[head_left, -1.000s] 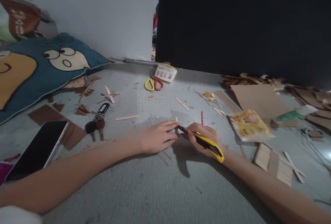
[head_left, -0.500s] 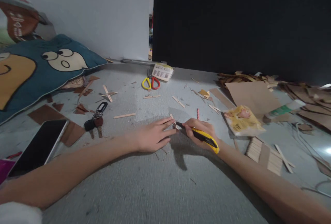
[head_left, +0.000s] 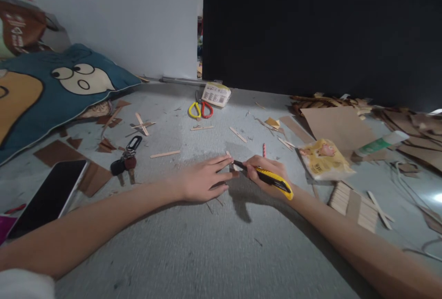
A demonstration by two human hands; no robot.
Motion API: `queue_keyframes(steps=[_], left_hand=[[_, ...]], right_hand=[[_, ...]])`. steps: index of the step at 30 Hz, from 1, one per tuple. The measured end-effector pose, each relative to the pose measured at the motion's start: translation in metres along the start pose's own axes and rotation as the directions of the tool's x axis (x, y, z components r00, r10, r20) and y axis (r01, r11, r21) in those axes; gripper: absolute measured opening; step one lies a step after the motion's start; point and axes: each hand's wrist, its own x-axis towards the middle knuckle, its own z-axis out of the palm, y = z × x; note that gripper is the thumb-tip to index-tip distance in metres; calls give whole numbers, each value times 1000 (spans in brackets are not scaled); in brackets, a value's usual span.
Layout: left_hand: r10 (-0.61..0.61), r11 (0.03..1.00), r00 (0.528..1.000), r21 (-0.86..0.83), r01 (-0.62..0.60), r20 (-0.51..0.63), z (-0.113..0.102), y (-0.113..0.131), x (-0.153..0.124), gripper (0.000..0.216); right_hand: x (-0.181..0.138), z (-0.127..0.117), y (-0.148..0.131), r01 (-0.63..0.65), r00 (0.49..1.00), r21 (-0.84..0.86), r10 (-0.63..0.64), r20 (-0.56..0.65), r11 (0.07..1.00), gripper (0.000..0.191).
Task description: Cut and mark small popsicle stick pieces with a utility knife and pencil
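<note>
Left hand [head_left: 203, 181]: palm down, low over the worktop [head_left: 193, 253], forearm entering from the near left; fingers spread and reaching rightward, their tips at a thin wooden stick [head_left: 228, 153]. Right hand [head_left: 272, 170]: forearm entering from the near right, thumb and fingers wrapped about the front part of a utility knife [head_left: 278, 182]; the two hands face each other, near but apart.

Utility knife: yellow and black; located in the middle of the worktop, to the right of the left fingertips; long axis oblique, nose toward the far left and the stick, butt toward the near right, over the wrist. Thin wooden stick: partly hidden by the fingers; long axis running away from the person, far end leaning slightly left.

Round about: red-and-white striped stick [head_left: 264, 150], just beyond the right hand; scissors [head_left: 200, 110], yellow and red handles toward the person; yellow packet [head_left: 325, 160], right; banded bundle of sticks [head_left: 354, 206], nearer; keys [head_left: 127, 165] and phone [head_left: 48, 198], left.
</note>
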Motion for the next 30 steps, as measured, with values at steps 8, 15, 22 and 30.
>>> queue_keyframes(steps=[8, 15, 22, 30], left_hand=[[3, 999, 998, -51, -6, -59, 3, -2, -1, 49], [-6, 1000, 999, 0, 6, -43, 5, -1, -1, 51], [12, 997, 1000, 72, -11, -16, 5, -1, 0, 50], [-11, 986, 1000, 168, 13, -13, 2, 7, 2, 50]], right_hand=[[-2, 2, 2, 15, 1000, 27, -15, -6, 1000, 14], [0, 2, 0, 53, 999, -5, -53, -1, 999, 14], [0, 2, 0, 30, 1000, 29, -30, 7, 999, 15], [-2, 4, -7, -177, 984, 53, 177, -6, 983, 15]])
